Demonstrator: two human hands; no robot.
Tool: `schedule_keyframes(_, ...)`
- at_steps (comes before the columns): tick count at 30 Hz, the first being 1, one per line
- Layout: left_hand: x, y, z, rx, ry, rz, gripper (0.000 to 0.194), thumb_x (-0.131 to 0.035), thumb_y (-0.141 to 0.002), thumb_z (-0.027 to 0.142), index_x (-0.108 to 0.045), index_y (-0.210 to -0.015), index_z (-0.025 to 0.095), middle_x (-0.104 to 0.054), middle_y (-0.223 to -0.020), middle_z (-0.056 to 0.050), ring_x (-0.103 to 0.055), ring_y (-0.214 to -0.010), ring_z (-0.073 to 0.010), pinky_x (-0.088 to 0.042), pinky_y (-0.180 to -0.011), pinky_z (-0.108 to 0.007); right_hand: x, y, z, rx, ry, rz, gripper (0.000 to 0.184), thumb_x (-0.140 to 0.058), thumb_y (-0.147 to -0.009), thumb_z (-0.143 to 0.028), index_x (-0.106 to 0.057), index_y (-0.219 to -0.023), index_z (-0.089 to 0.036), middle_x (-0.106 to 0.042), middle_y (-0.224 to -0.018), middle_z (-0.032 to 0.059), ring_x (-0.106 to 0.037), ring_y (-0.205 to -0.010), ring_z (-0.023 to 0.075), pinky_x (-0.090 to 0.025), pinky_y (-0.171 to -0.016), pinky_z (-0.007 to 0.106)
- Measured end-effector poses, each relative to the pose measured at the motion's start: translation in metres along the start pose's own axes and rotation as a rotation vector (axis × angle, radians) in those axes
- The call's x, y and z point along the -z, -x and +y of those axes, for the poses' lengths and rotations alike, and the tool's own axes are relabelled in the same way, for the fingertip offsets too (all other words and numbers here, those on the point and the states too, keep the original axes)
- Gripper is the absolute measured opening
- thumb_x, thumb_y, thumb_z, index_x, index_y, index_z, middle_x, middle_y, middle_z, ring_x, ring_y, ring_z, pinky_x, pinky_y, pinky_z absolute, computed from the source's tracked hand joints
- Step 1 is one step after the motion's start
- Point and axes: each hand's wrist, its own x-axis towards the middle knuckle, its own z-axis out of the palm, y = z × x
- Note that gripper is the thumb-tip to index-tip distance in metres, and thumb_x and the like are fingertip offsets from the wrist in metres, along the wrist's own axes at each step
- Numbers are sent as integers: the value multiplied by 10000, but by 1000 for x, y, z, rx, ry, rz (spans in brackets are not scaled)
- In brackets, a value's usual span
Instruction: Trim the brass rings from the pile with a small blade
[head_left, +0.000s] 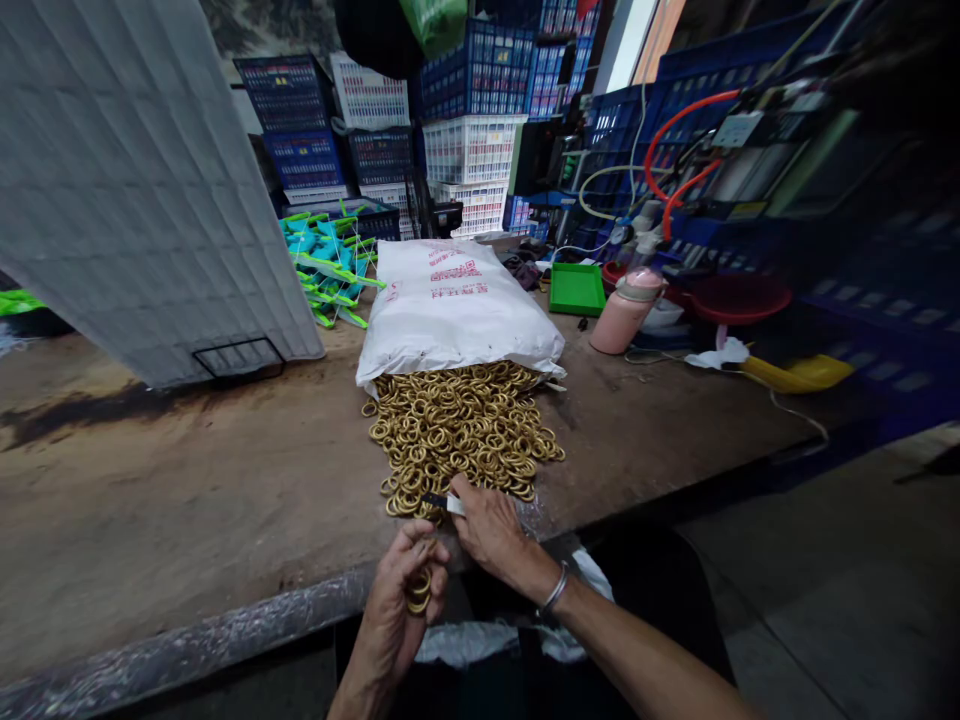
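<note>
My left hand (390, 595) is at the table's front edge, fingers curled around a few gold-coloured rings (419, 592). My right hand (491, 532), with a metal bangle (553, 590) on its wrist, grips a small tool (435, 500) that has a dark, narrow end and a pale part; its exact kind is unclear. That dark end points left over the near side of a heap of gold-coloured rings (461, 430). Behind the heap lies a white sack (457, 310) with red print, its near end at the rings.
A tall pale panel (172, 200) stands on the wooden table (225, 480) at left, beside green and turquoise pieces (330, 265). At right are a green tray (576, 290), a pink bottle (624, 315), a red dish (739, 298) and a machine with orange tubes (675, 130). Stacked crates (472, 150) fill the back.
</note>
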Motion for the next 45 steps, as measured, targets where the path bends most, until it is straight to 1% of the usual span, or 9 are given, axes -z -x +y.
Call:
schedule_keyframes(5,3,-4,4,16,143,7,192,-679,-644,256,-576,-762,143,-560,-722,-17,-518,-587,-92,-312,-380,-147,4,-2,0,-45,-21,-13,171,-458,-757,-149,-450,-922,-190,-629,-749,27,-560,-651,148,-216,-542,249)
schedule_keyframes(10,3,-10,4,7,125,68,216,-705,-624,272,-554,-700,137,-569,-695,-8,-527,-586,-90,-309,-374,-141,6,-3,1,-76,-49,-10,138,-420,-774,-138,-462,-897,-185,-617,-713,20,-557,-637,139,-216,-534,245)
schedule_keyframes(20,-15,-26,0,-206,-352,212,384,-650,-624,472,-517,-814,167,-479,-499,70,-390,-355,-52,-266,-311,-143,4,3,10,4,-225,88,191,-404,-704,-72,-452,-852,-183,-566,-702,10,-511,-625,132,-269,-561,221)
schedule_keyframes(24,-19,-34,2,-227,-558,154,359,-605,-642,496,-521,-743,161,-424,-416,90,-305,-306,-40,-226,-314,-156,8,6,9,26,-285,111,209,-395,-685,-61,-457,-840,-187,-536,-675,-1,-489,-603,130,-275,-561,222)
schedule_keyframes(29,-18,-40,0,-270,-645,121,261,-554,-695,418,-492,-632,172,-395,-422,87,-300,-340,-48,-250,-360,-170,10,3,7,-14,-445,135,61,-394,-767,-153,-439,-755,-192,-473,-635,-20,-446,-582,117,-288,-556,218)
schedule_keyframes(34,-10,-40,-5,-540,-771,119,181,-540,-729,323,-556,-637,169,-509,-557,28,-461,-535,-108,-379,-540,-213,18,-1,2,-69,-642,100,234,-362,-843,-320,-410,-656,-189,-406,-600,-45,-399,-578,96,-306,-553,207)
schedule_keyframes(37,-8,-38,-6,-616,-855,72,157,-523,-756,297,-597,-702,171,-578,-665,-8,-512,-647,-140,-402,-648,-244,18,-2,2,-48,-709,40,267,-395,-830,-357,-431,-634,-180,-409,-587,-52,-381,-570,86,-306,-546,201)
schedule_keyframes(40,-10,-36,-4,-562,-807,49,165,-536,-756,321,-595,-715,172,-575,-662,-8,-514,-630,-131,-405,-621,-235,17,-3,1,-98,-787,9,266,-411,-812,-350,-425,-612,-177,-394,-572,-56,-366,-551,80,-300,-519,197)
schedule_keyframes(45,-11,-32,-3,-180,-549,-21,291,-526,-745,458,-525,-709,170,-434,-497,67,-334,-363,-48,-250,-360,-165,15,-3,1,-169,-929,-37,256,-401,-812,-343,-420,-614,-181,-408,-541,-59,-372,-508,76,-307,-491,197)
